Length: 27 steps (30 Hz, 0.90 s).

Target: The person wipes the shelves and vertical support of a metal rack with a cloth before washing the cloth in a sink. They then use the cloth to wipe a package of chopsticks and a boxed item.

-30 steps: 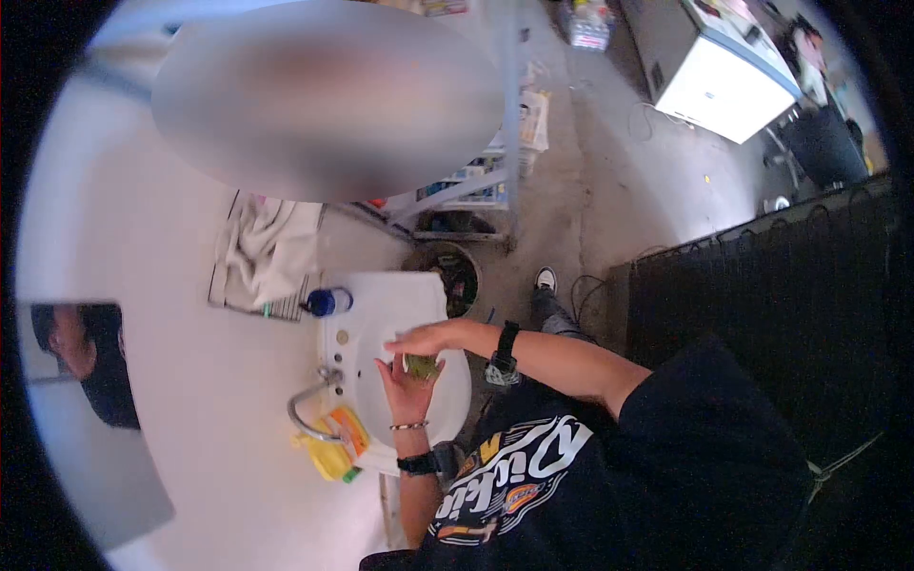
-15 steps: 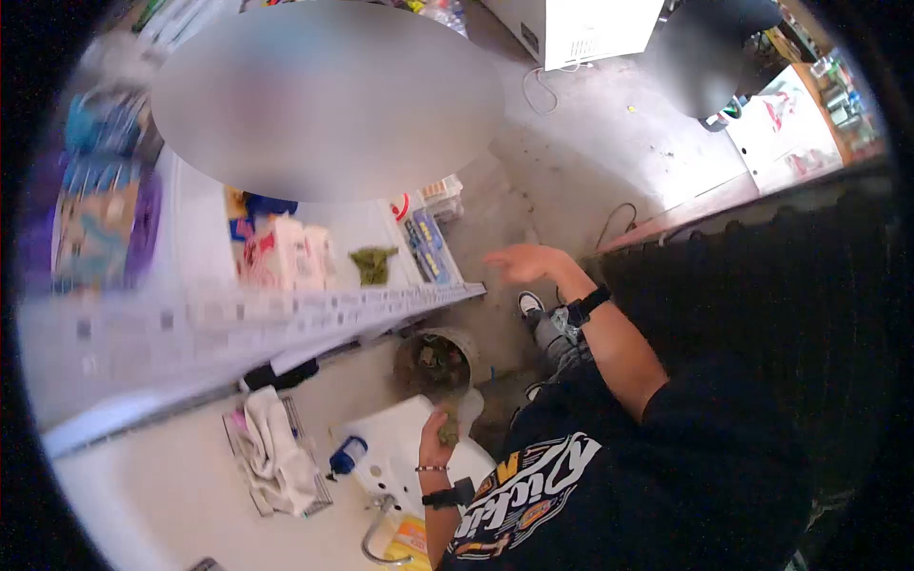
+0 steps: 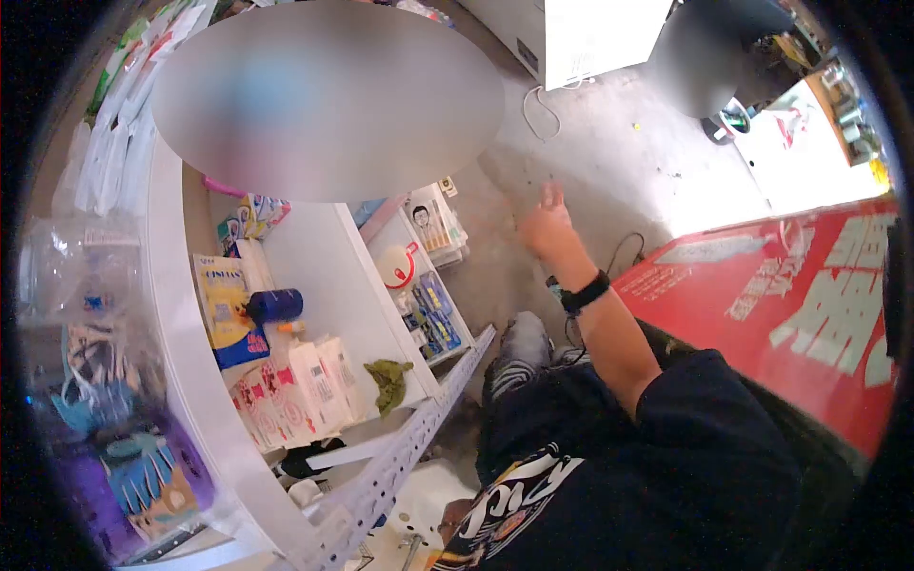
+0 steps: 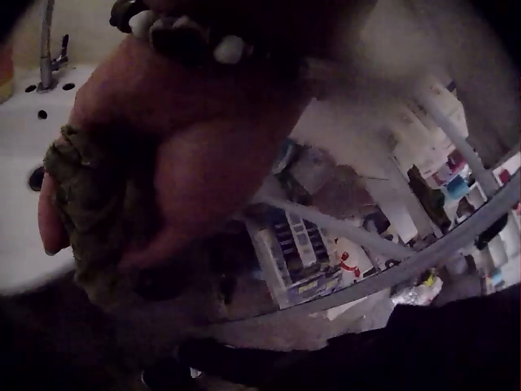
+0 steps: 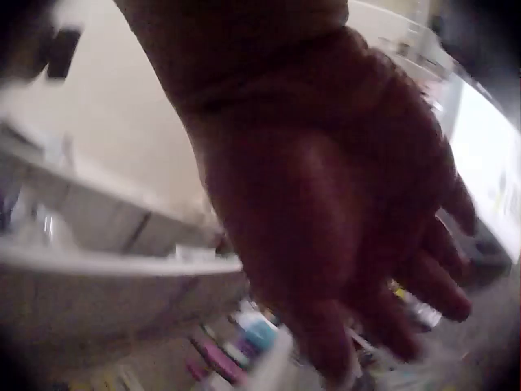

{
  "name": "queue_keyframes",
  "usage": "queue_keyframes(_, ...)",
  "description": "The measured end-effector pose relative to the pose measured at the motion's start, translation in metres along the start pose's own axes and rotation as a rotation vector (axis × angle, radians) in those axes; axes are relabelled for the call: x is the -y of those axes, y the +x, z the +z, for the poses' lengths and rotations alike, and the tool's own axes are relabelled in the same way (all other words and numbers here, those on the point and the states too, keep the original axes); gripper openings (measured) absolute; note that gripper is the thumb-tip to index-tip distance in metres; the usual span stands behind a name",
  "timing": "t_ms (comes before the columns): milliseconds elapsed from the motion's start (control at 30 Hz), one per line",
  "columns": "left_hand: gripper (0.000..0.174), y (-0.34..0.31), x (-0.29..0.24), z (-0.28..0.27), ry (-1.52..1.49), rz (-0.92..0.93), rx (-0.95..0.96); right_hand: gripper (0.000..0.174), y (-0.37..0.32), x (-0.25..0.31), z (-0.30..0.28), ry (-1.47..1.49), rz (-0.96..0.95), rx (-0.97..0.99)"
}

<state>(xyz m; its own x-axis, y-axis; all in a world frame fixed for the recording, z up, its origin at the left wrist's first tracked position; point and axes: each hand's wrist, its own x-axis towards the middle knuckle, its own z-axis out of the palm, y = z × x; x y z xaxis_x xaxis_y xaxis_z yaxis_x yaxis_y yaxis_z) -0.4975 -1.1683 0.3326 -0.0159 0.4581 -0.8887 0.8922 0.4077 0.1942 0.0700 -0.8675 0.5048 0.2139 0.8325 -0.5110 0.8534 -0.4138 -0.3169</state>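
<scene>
My left hand (image 4: pixel 203 163) grips a crumpled green cloth (image 4: pixel 102 212), close beside the sink (image 4: pixel 20 212) in the left wrist view. Only a sliver of that hand shows low in the head view, by the shirt, and the cloth is hidden there. My right hand (image 3: pixel 548 226) is stretched forward over the floor, to the right of the shelf unit. Its palm and spread, slightly bent fingers fill the right wrist view, with nothing in them. A similar green cloth (image 3: pixel 387 383) lies on the white shelf (image 3: pixel 324 276), beside pink-and-white packs (image 3: pixel 305 385).
The shelf's perforated metal upright (image 3: pixel 400 466) stands between the sink and me. On the shelves sit a dark blue bottle (image 3: pixel 276 305), a yellow-and-blue pack (image 3: pixel 224 309) and boxed goods (image 3: pixel 433 314). A red panel (image 3: pixel 762 295) is at right; a white cabinet (image 3: pixel 600 38) stands farther off.
The hands were together at the sink, then parted. My right hand has swung forward; the left keeps the green cloth. The view has turned from the sink toward the shelves.
</scene>
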Motion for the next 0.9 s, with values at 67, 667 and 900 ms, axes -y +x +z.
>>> queue_keyframes(67,0.016,0.022,-0.045,-0.009,-0.128,-0.019,-0.032,0.060,0.006,-0.006,-0.048,0.490,-0.263,0.255)
queue_keyframes(667,0.018,0.127,-0.357,-0.094,-0.397,-0.135,-0.196,0.051,0.259,-0.070,-0.228,0.254,-0.446,-0.074)
queue_keyframes(900,0.021,0.133,-0.492,-0.143,-0.084,-0.055,-0.360,0.052,0.433,-0.064,-0.278,0.289,-0.362,0.152)
